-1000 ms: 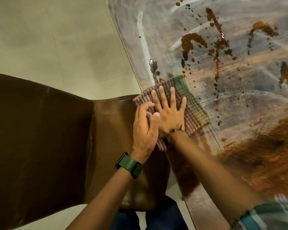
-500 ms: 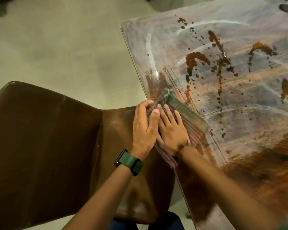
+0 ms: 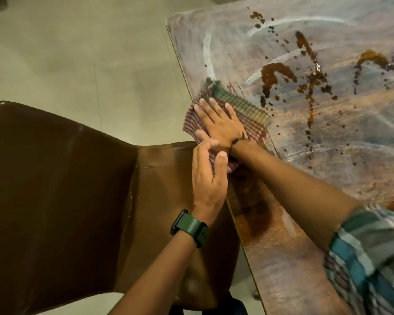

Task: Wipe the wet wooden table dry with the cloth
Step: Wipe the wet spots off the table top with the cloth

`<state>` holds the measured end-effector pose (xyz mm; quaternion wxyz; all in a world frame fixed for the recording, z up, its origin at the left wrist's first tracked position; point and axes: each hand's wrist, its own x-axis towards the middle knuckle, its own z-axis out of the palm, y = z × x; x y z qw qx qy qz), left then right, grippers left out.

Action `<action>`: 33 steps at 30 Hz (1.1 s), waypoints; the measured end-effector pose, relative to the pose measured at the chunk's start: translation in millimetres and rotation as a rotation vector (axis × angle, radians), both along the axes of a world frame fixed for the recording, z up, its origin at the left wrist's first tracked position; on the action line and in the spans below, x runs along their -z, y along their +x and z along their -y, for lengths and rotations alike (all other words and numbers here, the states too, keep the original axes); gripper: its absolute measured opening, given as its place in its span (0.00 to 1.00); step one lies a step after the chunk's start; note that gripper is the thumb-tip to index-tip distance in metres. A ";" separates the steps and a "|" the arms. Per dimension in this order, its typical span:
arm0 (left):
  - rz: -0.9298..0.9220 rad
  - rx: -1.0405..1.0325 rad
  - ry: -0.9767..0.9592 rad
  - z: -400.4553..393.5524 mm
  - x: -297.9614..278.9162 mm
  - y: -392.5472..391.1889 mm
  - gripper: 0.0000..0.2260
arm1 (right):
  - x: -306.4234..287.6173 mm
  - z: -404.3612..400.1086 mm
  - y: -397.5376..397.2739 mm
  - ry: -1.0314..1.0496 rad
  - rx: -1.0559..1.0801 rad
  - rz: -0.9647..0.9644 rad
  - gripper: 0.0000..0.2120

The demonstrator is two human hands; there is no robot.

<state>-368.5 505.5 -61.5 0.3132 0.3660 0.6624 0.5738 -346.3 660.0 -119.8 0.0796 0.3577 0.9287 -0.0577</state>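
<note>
Flat and without real grip, the right hand (image 3: pixel 221 125) presses the cloth (image 3: pixel 241 114) on the left edge of the desk (image 3: pixel 305 258) with straight fingers, while the left hand (image 3: pixel 208 176), also open, touches its near end over the chair (image 3: pixel 66 189). Half a second ago the cloth was nearer; now it is pushed forward again, toward the brown puddles (image 3: pixel 275 76). So the edge gets dry, but most wet spots are not yet reached.

desk (image 3: pixel 282 258): worn wood — wet, streaked sheen
cloth (image 3: pixel 248 110): woven checked fabric, matt
chair (image 3: pixel 66 189): glossy brown — smooth
</note>
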 end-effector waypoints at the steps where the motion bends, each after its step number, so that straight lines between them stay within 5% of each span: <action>1: -0.008 0.001 0.003 0.0 -0.7 1.3 0.11 | -1.3 -8.3 -8.4 -0.012 0.016 -0.007 0.30; 13: -0.045 0.002 -0.073 -1.2 1.7 0.9 0.10 | -12.5 124.2 83.3 -0.034 0.079 -0.033 0.30; 22: 0.012 -0.041 -0.022 -26.2 1.6 -3.3 0.12 | -8.4 38.9 15.9 -0.044 0.077 0.041 0.34; 27: -0.015 -0.034 0.005 -24.7 1.7 -12.7 0.15 | -11.9 -27.8 -37.3 -0.154 0.149 0.011 0.27; 33: -0.056 -0.025 -0.004 -20.9 -7.1 -16.4 0.13 | -6.5 42.7 13.7 -0.047 0.140 -0.005 0.28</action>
